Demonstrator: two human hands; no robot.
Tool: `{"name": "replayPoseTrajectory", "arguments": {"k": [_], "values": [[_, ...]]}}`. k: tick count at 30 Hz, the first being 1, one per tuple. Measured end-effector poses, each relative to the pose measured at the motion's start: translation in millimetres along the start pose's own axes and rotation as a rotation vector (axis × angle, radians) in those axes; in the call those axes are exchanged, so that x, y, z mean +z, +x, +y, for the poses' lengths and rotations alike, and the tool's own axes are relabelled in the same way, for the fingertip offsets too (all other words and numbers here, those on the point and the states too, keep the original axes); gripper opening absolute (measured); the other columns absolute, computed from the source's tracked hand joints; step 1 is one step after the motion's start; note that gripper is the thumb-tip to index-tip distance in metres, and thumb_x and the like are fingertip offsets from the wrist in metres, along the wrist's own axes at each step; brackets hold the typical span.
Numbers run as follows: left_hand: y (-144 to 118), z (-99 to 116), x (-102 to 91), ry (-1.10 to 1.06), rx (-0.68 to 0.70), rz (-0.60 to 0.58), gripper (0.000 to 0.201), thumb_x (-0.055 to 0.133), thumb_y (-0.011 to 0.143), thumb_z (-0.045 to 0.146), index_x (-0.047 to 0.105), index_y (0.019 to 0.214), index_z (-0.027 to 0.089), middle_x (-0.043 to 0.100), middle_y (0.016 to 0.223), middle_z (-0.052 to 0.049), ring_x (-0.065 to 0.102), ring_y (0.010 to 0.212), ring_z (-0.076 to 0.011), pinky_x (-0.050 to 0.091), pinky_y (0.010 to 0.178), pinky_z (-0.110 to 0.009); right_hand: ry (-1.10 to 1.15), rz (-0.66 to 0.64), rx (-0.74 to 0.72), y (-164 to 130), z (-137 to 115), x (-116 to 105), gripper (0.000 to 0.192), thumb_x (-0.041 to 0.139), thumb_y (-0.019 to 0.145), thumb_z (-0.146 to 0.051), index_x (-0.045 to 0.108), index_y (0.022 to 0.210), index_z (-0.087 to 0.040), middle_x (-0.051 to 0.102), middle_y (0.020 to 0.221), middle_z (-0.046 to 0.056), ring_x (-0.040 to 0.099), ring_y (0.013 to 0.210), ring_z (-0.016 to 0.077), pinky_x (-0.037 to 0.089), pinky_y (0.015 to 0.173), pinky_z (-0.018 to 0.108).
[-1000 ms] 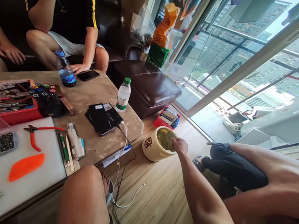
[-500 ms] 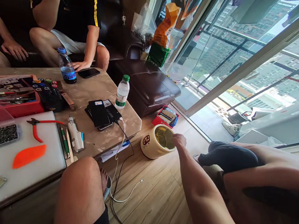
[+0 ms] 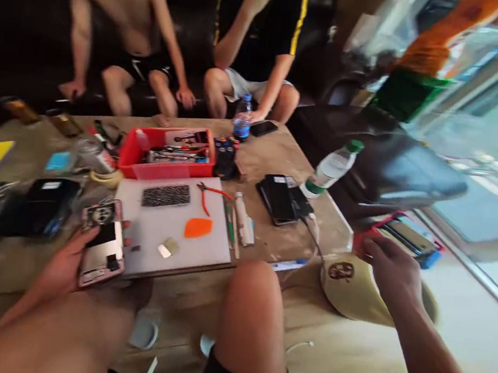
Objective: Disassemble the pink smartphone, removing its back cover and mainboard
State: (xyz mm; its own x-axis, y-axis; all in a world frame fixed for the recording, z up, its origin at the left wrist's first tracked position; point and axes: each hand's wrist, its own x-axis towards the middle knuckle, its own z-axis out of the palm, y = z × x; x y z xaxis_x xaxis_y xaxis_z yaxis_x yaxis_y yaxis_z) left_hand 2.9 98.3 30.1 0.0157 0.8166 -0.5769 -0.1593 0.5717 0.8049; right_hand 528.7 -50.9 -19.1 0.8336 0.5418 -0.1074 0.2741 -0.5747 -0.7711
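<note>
My left hand [image 3: 70, 255] is closed around an opened smartphone [image 3: 106, 244] with a pink frame, its inner parts facing up. It is at the near left edge of a white work mat [image 3: 133, 193]. On the mat lie an orange pick-shaped piece [image 3: 198, 227], a small silvery piece [image 3: 168, 247], red-handled cutters [image 3: 205, 198] and a tray of tiny dark parts [image 3: 166, 196]. My right hand [image 3: 394, 270] is over a cream bin [image 3: 349, 291], fingers bent together. Blur hides whether anything is between them.
A red toolbox [image 3: 131, 156] stands behind the mat. Black phones [image 3: 277, 199] and a green-capped bottle [image 3: 331, 170] are to the right. A red box of phones [image 3: 411, 238] sits beyond the bin. Two people [image 3: 260, 35] sit on the sofa opposite.
The view has swung left, bringing my left hand with the smartphone and a second person more fully into sight. My right hand stays by the bin, its fingers now more curled.
</note>
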Motion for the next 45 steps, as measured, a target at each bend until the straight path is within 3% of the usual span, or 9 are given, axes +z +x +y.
{"name": "replayPoseTrajectory", "arguments": {"k": [4,7,11,14,18,27,32,39,45], "values": [[16.3,-2.1,-26.2,-0.093,0.032,-0.019,0.05,0.054,0.098,0.01,0.051,0.146,0.025,0.08,0.106,-0.003,0.077,0.082,-0.0227,0.063,0.063,-0.033,-0.038,-0.35,-0.394,-49.0,-77.3,79.1,0.035,0.066,0.085,-0.051,0.077,0.1,-0.021,0.077,0.082,0.007,0.074,0.078,0.0261,0.055,0.075,0.038],[18.2,-2.0,-30.1,-0.163,-0.024,-0.032,0.054,0.055,0.095,0.012,0.048,0.148,0.017,0.081,0.1,-0.008,0.078,0.08,-0.0265,0.064,0.062,-0.037,-0.163,-0.699,-0.766,-85.8,-136.0,144.1,0.022,0.061,0.092,-0.037,0.077,0.098,-0.024,0.079,0.097,0.003,0.073,0.086,0.0216,0.052,0.08,0.033],[26.9,8.1,-38.9,-0.221,-0.158,0.0,0.042,0.05,0.096,0.016,0.057,0.136,0.006,0.08,0.083,-0.011,0.076,0.068,-0.0254,0.063,0.059,-0.037,-0.421,-0.99,-0.947,-119.2,-195.3,220.3,0.016,0.063,0.092,-0.016,0.076,0.101,-0.022,0.077,0.099,0.002,0.071,0.089,0.0193,0.049,0.08,0.029],[42.9,12.8,-43.8,-0.257,-0.174,-0.024,0.032,0.049,0.096,0.018,0.064,0.122,0.005,0.079,0.08,-0.012,0.074,0.061,-0.024,0.061,0.053,-0.035,-0.603,-1.116,-1.048,-138.9,-213.7,255.1,0.025,0.076,0.087,-0.018,0.073,0.111,-0.022,0.074,0.108,0.004,0.069,0.095,0.0228,0.049,0.081,0.032],[63.5,4.4,-40.1,-0.297,-0.116,-0.099,0.026,0.058,0.093,0.015,0.067,0.117,0.011,0.081,0.096,-0.012,0.075,0.065,-0.0241,0.063,0.054,-0.036,-0.655,-1.178,-1.179,-154.8,-206.3,270.6,0.046,0.088,0.078,-0.019,0.068,0.119,-0.022,0.065,0.119,0.007,0.064,0.106,0.0266,0.049,0.088,0.037],[74.3,-20.9,-46.2,-0.366,-0.125,-0.091,0.026,0.065,0.091,0.021,0.069,0.115,0.012,0.08,0.091,-0.015,0.077,0.069,-0.0293,0.066,0.061,-0.043,-0.541,-1.009,-1.078,-144.7,-183.5,275.7,0.02,0.079,0.088,-0.017,0.065,0.101,-0.023,0.064,0.101,0.002,0.063,0.092,0.0231,0.046,0.08,0.037],[73.7,-21.0,-44.6,-0.41,-0.124,-0.075,0.022,0.066,0.091,0.021,0.071,0.11,0.012,0.081,0.095,-0.015,0.077,0.069,-0.0279,0.064,0.06,-0.038,-0.392,-0.944,-1.135,-178.3,-181.4,296.4,0.013,0.071,0.097,-0.024,0.069,0.109,-0.024,0.066,0.102,0.004,0.062,0.089,0.023,0.045,0.08,0.036],[75.3,-22.7,-48.8,-0.5,-0.199,-0.144,0.044,0.052,0.102,0.042,0.073,0.118,0.006,0.08,0.095,-0.019,0.077,0.072,-0.0263,0.062,0.061,-0.033,-0.426,-0.932,-1.274,-208.0,-178.0,317.4,0.015,0.064,0.101,-0.03,0.065,0.089,-0.02,0.067,0.09,0.005,0.06,0.081,0.022,0.039,0.076,0.035],[72.9,-20.7,-49.0,-0.573,-0.184,-0.223,0.055,0.046,0.103,0.058,0.072,0.124,0.015,0.081,0.1,-0.014,0.079,0.078,-0.028,0.064,0.068,-0.038,-0.302,-0.89,-1.096,-204.6,-184.6,322.0,0.02,0.057,0.104,-0.027,0.065,0.086,-0.023,0.073,0.089,0.002,0.063,0.078,0.0197,0.042,0.075,0.032]]}}
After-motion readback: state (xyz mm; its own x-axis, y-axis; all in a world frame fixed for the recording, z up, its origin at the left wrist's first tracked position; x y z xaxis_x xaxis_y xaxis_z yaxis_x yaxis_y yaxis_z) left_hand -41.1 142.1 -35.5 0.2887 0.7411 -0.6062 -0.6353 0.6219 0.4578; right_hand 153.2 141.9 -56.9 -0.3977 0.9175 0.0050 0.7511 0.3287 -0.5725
